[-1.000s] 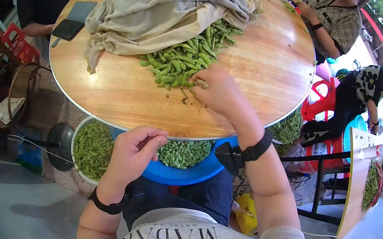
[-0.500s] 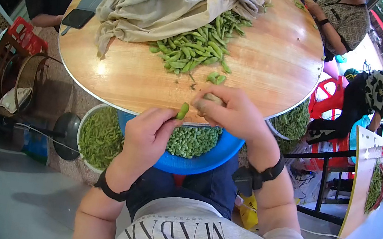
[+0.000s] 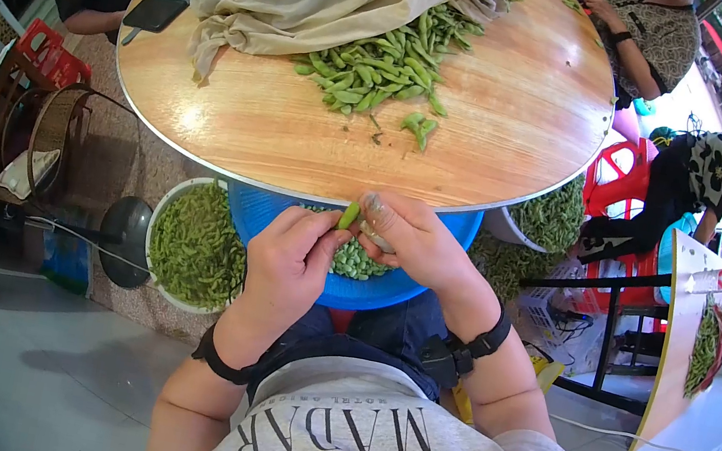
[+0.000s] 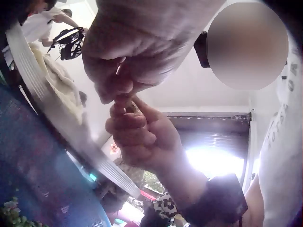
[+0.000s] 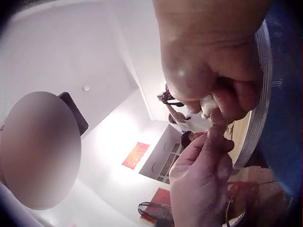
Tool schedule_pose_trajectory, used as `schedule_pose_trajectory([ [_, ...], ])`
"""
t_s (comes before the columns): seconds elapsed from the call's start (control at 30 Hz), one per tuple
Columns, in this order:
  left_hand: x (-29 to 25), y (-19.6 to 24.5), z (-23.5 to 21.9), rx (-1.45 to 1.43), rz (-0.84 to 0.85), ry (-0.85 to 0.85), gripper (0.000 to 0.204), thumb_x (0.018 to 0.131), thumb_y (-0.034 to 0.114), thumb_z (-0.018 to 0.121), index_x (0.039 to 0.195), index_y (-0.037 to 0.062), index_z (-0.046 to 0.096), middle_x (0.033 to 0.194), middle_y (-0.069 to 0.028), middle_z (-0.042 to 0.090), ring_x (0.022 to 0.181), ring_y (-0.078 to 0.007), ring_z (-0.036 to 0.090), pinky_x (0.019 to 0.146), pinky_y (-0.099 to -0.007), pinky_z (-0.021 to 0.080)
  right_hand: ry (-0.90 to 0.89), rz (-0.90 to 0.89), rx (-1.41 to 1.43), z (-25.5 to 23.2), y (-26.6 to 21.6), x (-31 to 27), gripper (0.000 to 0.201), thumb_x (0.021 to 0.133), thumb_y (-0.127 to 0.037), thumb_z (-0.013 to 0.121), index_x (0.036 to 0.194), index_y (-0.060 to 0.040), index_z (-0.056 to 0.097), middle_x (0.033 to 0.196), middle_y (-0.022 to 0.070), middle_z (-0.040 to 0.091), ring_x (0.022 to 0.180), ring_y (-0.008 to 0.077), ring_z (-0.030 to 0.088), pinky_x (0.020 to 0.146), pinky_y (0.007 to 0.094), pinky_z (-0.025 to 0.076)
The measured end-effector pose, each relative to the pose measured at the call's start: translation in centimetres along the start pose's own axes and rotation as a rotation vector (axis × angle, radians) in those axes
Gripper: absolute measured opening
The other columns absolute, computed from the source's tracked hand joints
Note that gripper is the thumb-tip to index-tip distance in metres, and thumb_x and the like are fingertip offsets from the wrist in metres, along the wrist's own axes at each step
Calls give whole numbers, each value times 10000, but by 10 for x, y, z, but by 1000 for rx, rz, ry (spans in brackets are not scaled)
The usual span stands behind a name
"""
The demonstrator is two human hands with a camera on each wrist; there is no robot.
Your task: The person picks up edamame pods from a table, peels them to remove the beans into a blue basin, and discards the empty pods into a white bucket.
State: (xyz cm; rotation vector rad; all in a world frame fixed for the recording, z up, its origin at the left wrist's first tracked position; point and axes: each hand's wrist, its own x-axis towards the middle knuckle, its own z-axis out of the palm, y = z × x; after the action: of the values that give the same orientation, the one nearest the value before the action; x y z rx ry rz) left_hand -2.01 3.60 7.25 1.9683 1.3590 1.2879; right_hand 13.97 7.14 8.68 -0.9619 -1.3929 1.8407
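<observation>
Over the table's near edge, my left hand (image 3: pixel 285 253) pinches a green soybean pod (image 3: pixel 349 215) between thumb and forefinger. My right hand (image 3: pixel 419 247) meets it from the other side, fingers curled and thumb at the pod. A whitish wrap (image 5: pixel 207 107) shows on a right-hand digit in the right wrist view. In the left wrist view the fingertips of both hands come together, mostly covering the pod. Below them sits a blue basin (image 3: pixel 332 295) with pale green shelled beans (image 3: pixel 358 266), partly covered by the hands.
A round wooden table (image 3: pixel 252 136) bears a heap of pods (image 3: pixel 376 75) under a beige cloth (image 3: pixel 320 13). A few loose pods (image 3: pixel 418 128) lie nearer me. Left of the basin stands a tub (image 3: pixel 153 234) of pods. A phone (image 3: pixel 156 13) lies at the left; other people surround the table.
My right hand has come back from the pod heap to my left hand, leaving a few pods apart on the table. A pod has appeared in my left fingers; both hands now meet over the basin.
</observation>
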Motion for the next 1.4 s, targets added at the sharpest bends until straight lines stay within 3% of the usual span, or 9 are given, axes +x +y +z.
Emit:
schedule_pose_trajectory([
  [0.3, -8, -2, 2, 146, 113, 68, 165, 715, 7, 628, 875, 5, 587, 713, -104, 551, 563, -243, 571, 475, -305, 454, 32, -40, -40, 9, 10, 3, 309, 914, -251, 424, 704, -33, 485, 521, -22, 408, 466, 54, 343, 414, 211, 288],
  [0.6, -14, -8, 14, 117, 106, 151, 149, 726, -6, 616, 872, 4, 589, 679, -106, 550, 539, -227, 548, 474, -302, 431, 130, -61, -6, 14, 20, 1, 258, 904, -213, 448, 723, -32, 481, 529, -27, 422, 465, 40, 344, 411, 198, 278],
  [0.7, -18, -13, 17, -176, -137, 145, 124, 731, -10, 615, 853, -4, 600, 668, -104, 556, 536, -194, 532, 486, -278, 417, 125, -31, 73, 16, 22, 0, 261, 904, -223, 445, 733, -29, 480, 529, -24, 423, 458, 40, 340, 407, 195, 276],
  [0.8, -19, -10, 14, -218, -217, 109, 110, 731, -15, 619, 841, -11, 606, 669, -103, 563, 541, -168, 525, 495, -254, 409, 78, 30, 85, 12, 20, -1, 281, 910, -253, 431, 752, -25, 479, 533, -17, 426, 450, 41, 344, 402, 187, 275],
  [1.0, -12, -6, 9, -48, 3, 120, 139, 726, -21, 622, 862, -9, 599, 697, -116, 569, 580, -213, 552, 510, -274, 429, 46, 55, 151, 10, 21, -1, 309, 916, -293, 410, 797, -19, 490, 547, -6, 442, 443, 42, 358, 395, 178, 282],
  [1.2, -15, -4, 10, 9, -12, 69, 152, 729, -17, 619, 877, -11, 588, 727, -128, 572, 598, -240, 562, 513, -291, 441, 89, 24, 23, 14, 22, 0, 314, 912, -290, 420, 813, -9, 516, 565, 3, 452, 445, 42, 359, 396, 180, 286],
  [1.4, -14, -7, 11, 32, 109, 126, 164, 727, -11, 622, 887, -11, 586, 717, -130, 569, 577, -251, 566, 492, -305, 447, 80, 104, 231, 10, 24, -2, 293, 906, -268, 439, 805, -5, 521, 567, 1, 450, 448, 40, 353, 397, 179, 275],
])
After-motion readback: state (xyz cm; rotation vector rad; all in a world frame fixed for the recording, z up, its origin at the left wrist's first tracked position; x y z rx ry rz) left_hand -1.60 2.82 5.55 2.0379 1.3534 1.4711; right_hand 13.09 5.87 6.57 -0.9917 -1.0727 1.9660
